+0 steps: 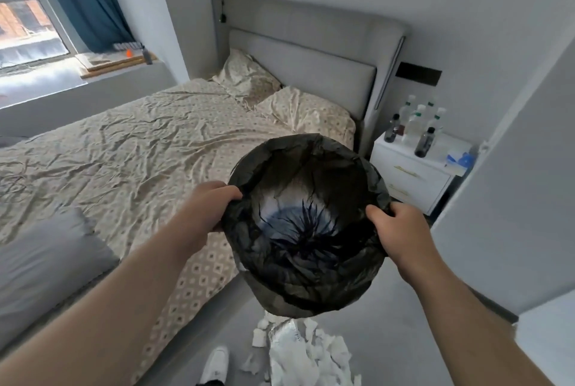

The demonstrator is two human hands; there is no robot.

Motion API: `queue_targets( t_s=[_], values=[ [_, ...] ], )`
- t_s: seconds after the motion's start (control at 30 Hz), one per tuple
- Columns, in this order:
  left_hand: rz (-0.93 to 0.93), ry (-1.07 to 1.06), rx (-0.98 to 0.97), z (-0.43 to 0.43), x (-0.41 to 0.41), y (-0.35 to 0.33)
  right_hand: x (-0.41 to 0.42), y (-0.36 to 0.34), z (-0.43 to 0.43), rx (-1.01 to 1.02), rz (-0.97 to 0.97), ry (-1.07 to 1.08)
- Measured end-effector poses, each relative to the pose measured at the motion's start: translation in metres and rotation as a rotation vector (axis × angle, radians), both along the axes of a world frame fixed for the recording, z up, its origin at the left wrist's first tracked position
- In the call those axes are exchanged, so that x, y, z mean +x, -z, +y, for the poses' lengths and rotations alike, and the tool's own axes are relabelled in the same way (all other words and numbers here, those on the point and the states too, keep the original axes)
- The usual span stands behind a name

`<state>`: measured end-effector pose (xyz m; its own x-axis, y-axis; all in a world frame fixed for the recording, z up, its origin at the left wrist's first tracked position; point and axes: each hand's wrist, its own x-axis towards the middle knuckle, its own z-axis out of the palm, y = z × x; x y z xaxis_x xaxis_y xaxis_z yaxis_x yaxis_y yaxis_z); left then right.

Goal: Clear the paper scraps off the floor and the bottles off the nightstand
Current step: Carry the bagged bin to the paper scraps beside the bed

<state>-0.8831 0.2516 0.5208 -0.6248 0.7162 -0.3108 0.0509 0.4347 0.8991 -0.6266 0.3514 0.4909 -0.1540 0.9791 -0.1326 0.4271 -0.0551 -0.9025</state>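
Fingers of left hand and right hand grip bag rim. Scraps on floor, bottom; bottles on nightstand, right. Nothing cleared yet.

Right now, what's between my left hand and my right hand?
In the head view, the open black trash bag spans the gap; the left hand and right hand each grip its rim.

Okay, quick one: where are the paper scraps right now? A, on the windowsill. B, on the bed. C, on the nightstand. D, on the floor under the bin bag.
D: the paper scraps lie on the floor, below the bin bag gripped by the left hand and right hand.
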Motion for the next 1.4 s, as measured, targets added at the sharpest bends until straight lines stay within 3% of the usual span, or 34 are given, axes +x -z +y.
queue_targets(
  t_s=[0.37, 0.63, 1.17, 1.4],
  values=[
    [-0.073, 0.278, -0.133, 0.126, -0.138, 0.099, -0.12, 0.084, 0.049, -0.147, -0.145, 0.292],
    [-0.115, 0.358, -0.156, 0.184, -0.108, 0.204, -0.091, 0.177, 0.077, -0.186, -0.209, 0.378],
    [-0.07, 0.471, -0.08, 0.212, -0.049, 0.535, -0.029, 0.518, 0.087, -0.055, -0.144, 0.496],
    [-0.039, 0.538, -0.046, 0.173, -0.077, 0.58, -0.055, 0.565, 0.046, -0.012, -0.121, 0.475]
  ],
)
